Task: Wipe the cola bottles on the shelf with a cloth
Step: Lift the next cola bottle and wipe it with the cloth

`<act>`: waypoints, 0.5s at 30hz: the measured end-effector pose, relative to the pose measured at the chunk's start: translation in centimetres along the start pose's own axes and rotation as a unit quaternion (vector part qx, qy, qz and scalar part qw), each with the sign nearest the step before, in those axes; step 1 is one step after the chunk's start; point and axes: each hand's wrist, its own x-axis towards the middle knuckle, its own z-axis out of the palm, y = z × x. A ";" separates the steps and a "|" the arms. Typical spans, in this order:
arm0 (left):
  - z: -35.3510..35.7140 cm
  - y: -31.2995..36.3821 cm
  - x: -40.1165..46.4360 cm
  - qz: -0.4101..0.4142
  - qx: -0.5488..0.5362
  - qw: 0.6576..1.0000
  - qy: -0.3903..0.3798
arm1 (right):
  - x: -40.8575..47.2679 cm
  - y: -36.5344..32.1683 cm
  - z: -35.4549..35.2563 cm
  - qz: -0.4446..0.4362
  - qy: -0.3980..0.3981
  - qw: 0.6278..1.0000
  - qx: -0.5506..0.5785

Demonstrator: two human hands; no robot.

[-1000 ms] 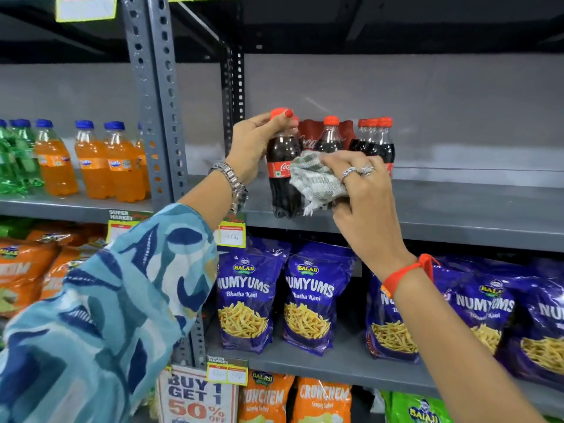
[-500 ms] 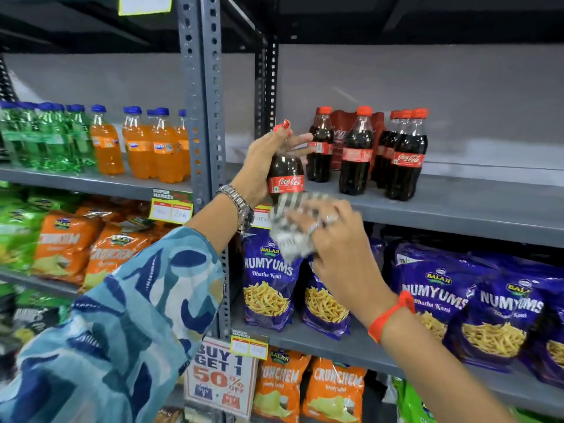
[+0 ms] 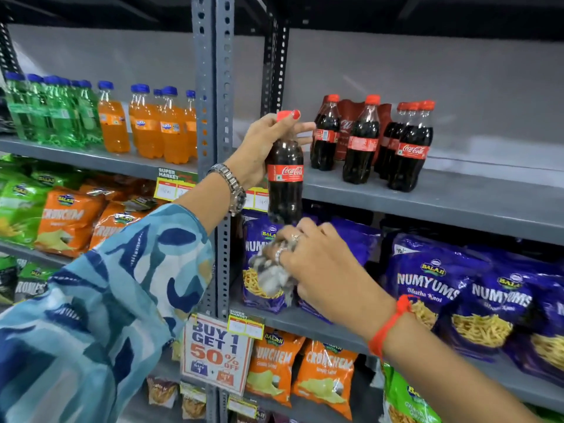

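Observation:
My left hand (image 3: 265, 149) grips a small cola bottle (image 3: 285, 181) by its neck and red cap, holding it upright in the air in front of the grey shelf (image 3: 442, 203). Just below the bottle's base, my right hand (image 3: 323, 267) is closed on a crumpled checked cloth (image 3: 273, 274); the cloth looks blurred. Several more cola bottles (image 3: 361, 141) with red caps stand on the shelf to the right, in front of a red wrapped pack.
A perforated grey upright post (image 3: 212, 87) stands just left of the held bottle. Orange (image 3: 149, 126) and green soda bottles (image 3: 52, 114) fill the left shelf. Purple snack bags (image 3: 427, 288) and orange snack bags (image 3: 67, 221) lie on the lower shelves. A 50% off sign (image 3: 215, 355) hangs below.
My left hand has lifted the bottle off the shelf toward me. My right hand with the cloth has slid down the bottle, from its middle to below its base.

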 end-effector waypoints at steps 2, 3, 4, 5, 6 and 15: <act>-0.1 0.0 0.0 -0.001 0.017 1.000 0.007 | -0.1 0.3 -1.1 0.013 0.019 0.999 0.037; -0.1 -0.1 0.0 0.001 0.019 1.000 0.002 | 0.5 0.9 -1.8 0.039 0.056 0.996 0.058; 0.2 -0.1 -0.1 0.002 0.021 1.000 -0.005 | 1.3 1.6 -2.3 0.071 0.085 0.991 0.071; 0.4 -0.1 -0.1 0.000 0.020 1.000 -0.012 | 2.0 2.4 -2.5 0.098 0.111 0.986 0.071; 0.6 -0.1 -0.2 -0.001 0.015 1.000 -0.020 | 2.6 2.9 -2.6 0.120 0.126 0.982 0.069; 0.2 -1.0 -0.1 0.010 -0.031 0.999 -0.026 | -0.8 1.6 -1.7 0.030 0.042 0.985 0.164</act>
